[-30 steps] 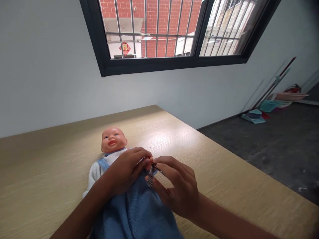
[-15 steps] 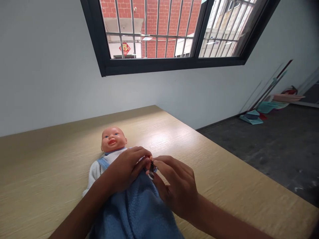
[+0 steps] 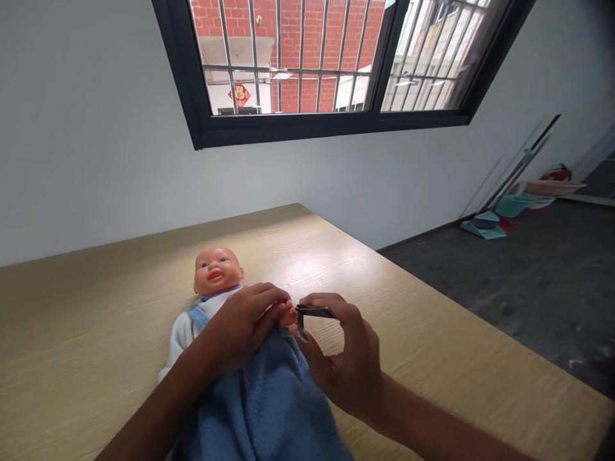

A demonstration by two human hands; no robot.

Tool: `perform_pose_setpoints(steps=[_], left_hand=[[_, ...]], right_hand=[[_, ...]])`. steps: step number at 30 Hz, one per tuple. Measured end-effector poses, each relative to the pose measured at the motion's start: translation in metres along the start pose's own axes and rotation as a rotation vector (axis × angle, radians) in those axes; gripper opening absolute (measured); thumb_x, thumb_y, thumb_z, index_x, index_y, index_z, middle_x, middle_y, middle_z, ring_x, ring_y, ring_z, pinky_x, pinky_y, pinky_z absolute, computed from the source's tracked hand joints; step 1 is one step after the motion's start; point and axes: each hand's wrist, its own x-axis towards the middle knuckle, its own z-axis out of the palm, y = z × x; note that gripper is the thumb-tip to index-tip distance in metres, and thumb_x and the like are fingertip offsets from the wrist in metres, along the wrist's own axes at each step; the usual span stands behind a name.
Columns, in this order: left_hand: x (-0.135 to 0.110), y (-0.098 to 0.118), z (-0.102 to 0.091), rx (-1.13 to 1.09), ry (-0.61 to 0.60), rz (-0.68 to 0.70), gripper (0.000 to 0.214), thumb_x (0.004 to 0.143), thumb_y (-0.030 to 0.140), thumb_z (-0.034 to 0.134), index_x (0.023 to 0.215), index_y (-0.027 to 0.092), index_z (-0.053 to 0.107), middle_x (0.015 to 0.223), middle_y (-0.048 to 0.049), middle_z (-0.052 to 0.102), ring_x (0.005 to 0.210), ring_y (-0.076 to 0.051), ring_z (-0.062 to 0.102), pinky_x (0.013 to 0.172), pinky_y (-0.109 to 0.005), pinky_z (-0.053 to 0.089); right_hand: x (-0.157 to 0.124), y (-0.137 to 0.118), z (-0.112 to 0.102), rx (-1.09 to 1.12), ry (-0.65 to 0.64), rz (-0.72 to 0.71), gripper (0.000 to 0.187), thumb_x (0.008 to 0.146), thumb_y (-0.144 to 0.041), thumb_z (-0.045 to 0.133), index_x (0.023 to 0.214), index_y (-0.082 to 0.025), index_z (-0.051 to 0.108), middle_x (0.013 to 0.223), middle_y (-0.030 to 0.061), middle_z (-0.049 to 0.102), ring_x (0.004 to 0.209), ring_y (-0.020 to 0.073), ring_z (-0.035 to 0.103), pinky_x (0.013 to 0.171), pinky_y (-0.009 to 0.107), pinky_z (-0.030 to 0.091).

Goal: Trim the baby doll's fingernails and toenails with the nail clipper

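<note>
A baby doll [image 3: 217,272] lies on its back on a light wood-grain table [image 3: 96,326], wrapped from the chest down in a blue fleece blanket [image 3: 254,410]. Over its white top sit blue straps. My left hand [image 3: 240,326] is closed around the doll's small hand [image 3: 288,314], which pokes out pink past my fingers. My right hand [image 3: 348,358] pinches a metal nail clipper [image 3: 312,312] between thumb and fingers, its jaws right next to the doll's fingertips. Whether they touch is hidden.
The table's far corner and right edge drop to a dark concrete floor [image 3: 504,301]. A barred window [image 3: 288,64] sits in the white wall. Dustpans [image 3: 485,226], broom handles and a pink basin [image 3: 552,187] lean at the far right.
The nail clipper has turned from pointing down to lying nearly level, and my right hand has opened its grip wider. My left hand and the doll stay in place.
</note>
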Motion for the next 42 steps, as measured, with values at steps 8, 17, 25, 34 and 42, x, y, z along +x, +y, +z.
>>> perform_pose_setpoints(steps=[8, 17, 25, 34, 42], left_hand=[[0.003, -0.001, 0.003, 0.026, 0.058, 0.012, 0.026, 0.105, 0.025, 0.040, 0.097, 0.019, 0.064, 0.092, -0.0024, 0.066, 0.082, -0.016, 0.059, 0.077, -0.030, 0.046], [0.002, -0.002, 0.004, 0.010, 0.052, 0.015, 0.025, 0.106, 0.025, 0.041, 0.099, 0.019, 0.065, 0.093, -0.0023, 0.066, 0.082, -0.015, 0.059, 0.077, -0.030, 0.046], [0.002, -0.004, 0.005, 0.020, 0.056, 0.021, 0.025, 0.105, 0.025, 0.041, 0.100, 0.019, 0.065, 0.094, -0.0031, 0.067, 0.083, -0.016, 0.060, 0.078, -0.031, 0.048], [0.002, -0.003, 0.004, -0.015, 0.055, 0.024, 0.021, 0.104, 0.024, 0.042, 0.103, 0.021, 0.063, 0.097, -0.0021, 0.066, 0.086, -0.016, 0.060, 0.079, -0.031, 0.047], [0.002, -0.003, 0.004, -0.018, 0.050, 0.014, 0.022, 0.104, 0.024, 0.042, 0.102, 0.020, 0.063, 0.097, -0.0028, 0.066, 0.087, -0.016, 0.060, 0.080, -0.031, 0.046]], right_hand=[[-0.006, 0.004, 0.003, -0.002, -0.042, -0.101, 0.029, 0.086, -0.013, 0.061, 0.114, -0.018, 0.054, 0.103, 0.0101, 0.068, 0.093, 0.0221, 0.068, 0.077, 0.039, 0.061], [-0.001, 0.000, 0.003, -0.199, -0.109, -0.207, 0.025, 0.085, -0.008, 0.059, 0.108, -0.018, 0.057, 0.100, 0.0108, 0.070, 0.094, 0.0237, 0.067, 0.077, 0.038, 0.060], [-0.002, -0.001, 0.005, -0.291, -0.126, -0.264, 0.023, 0.087, -0.006, 0.055, 0.106, -0.018, 0.059, 0.097, 0.0093, 0.073, 0.097, 0.0239, 0.069, 0.078, 0.038, 0.060], [0.000, -0.004, 0.003, -0.403, -0.158, -0.319, 0.024, 0.086, -0.005, 0.058, 0.107, -0.015, 0.061, 0.099, 0.0098, 0.075, 0.096, 0.0249, 0.069, 0.080, 0.038, 0.060], [0.003, -0.004, 0.003, -0.295, -0.144, -0.258, 0.025, 0.086, -0.006, 0.057, 0.108, -0.016, 0.060, 0.098, 0.0092, 0.074, 0.094, 0.0248, 0.069, 0.081, 0.039, 0.060]])
